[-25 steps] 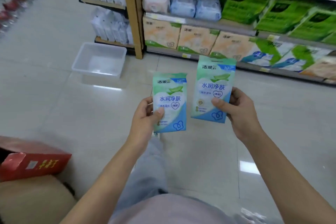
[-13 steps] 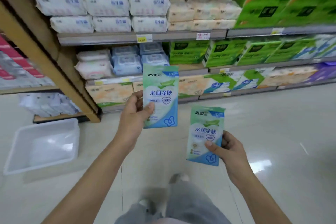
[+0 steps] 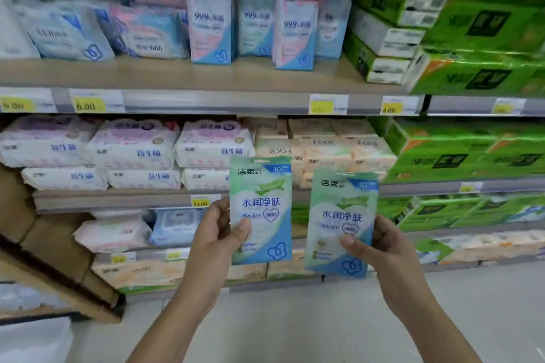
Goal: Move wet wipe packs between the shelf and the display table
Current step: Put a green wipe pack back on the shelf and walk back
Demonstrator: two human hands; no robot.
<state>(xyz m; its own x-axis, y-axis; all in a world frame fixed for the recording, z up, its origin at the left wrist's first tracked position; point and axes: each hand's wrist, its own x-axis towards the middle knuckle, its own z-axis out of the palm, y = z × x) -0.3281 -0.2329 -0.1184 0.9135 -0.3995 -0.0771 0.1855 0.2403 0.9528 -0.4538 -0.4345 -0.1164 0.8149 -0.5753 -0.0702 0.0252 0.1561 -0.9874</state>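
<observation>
I hold two flat green-and-blue wet wipe packs upright in front of the shelf (image 3: 206,74). My left hand (image 3: 216,234) grips the left pack (image 3: 261,209) by its lower left edge. My right hand (image 3: 380,244) grips the right pack (image 3: 342,224) from its lower right, thumb across the front. The packs are side by side, a little apart, level with the lower shelves. On the upper shelf board stand several similar pink and blue upright wipe packs (image 3: 212,18), with bare board in front of them.
White and pink soft wipe packs (image 3: 132,150) fill the second shelf at left. Green tissue bundles (image 3: 483,38) stack at right. Yellow price tags (image 3: 88,103) line the shelf edges. A wooden upright (image 3: 59,268) slants at lower left, above a white bin corner (image 3: 32,342).
My view has risen and closed in on the shelf. Both hands lifted with their packs; the right pack came up level beside the left one.
</observation>
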